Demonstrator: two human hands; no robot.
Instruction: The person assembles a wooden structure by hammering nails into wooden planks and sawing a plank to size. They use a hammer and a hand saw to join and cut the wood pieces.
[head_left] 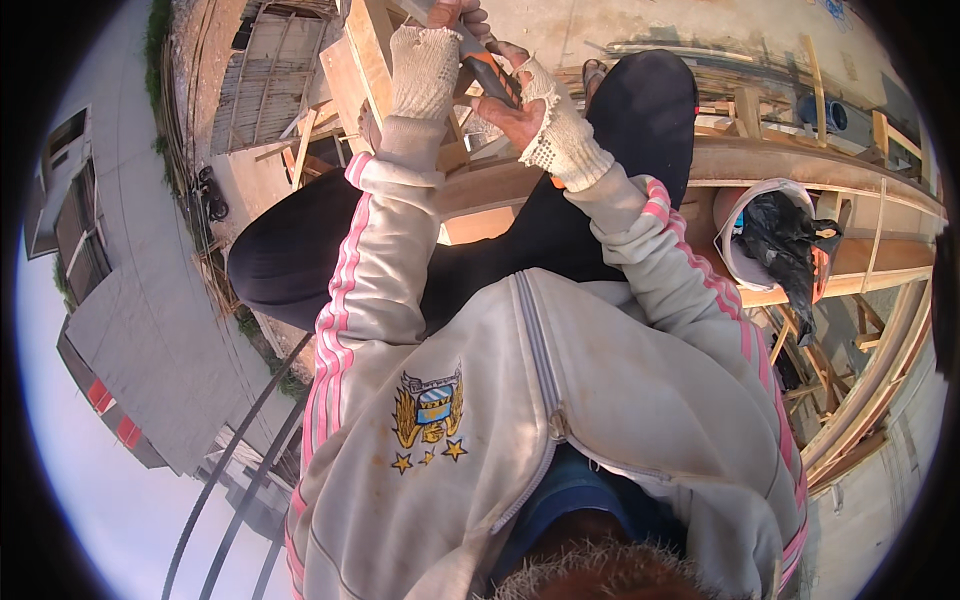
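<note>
At the top edge, my left hand (458, 14) is closed around a long tool with a grey and orange handle (485, 68); its far end runs out of view, so its kind is unclear. My right hand (522, 108) curls about the handle's near end, thumb on one side and fingers on the other. Both hands wear knitted off-white fingerless gloves, the left glove (425, 70) and the right glove (568, 135). Just left of my left hand stands a pale wooden board (370, 50). A small orange tip (557, 182) shows beneath my right wrist.
My bent legs in dark trousers (640, 130) flank the hands. A curved wooden beam (810, 168) runs off to the right. On it stands a white bucket (735, 235) with a black plastic bag (778, 240). Timber framing lies below, and dark cables (235, 450) cross at left.
</note>
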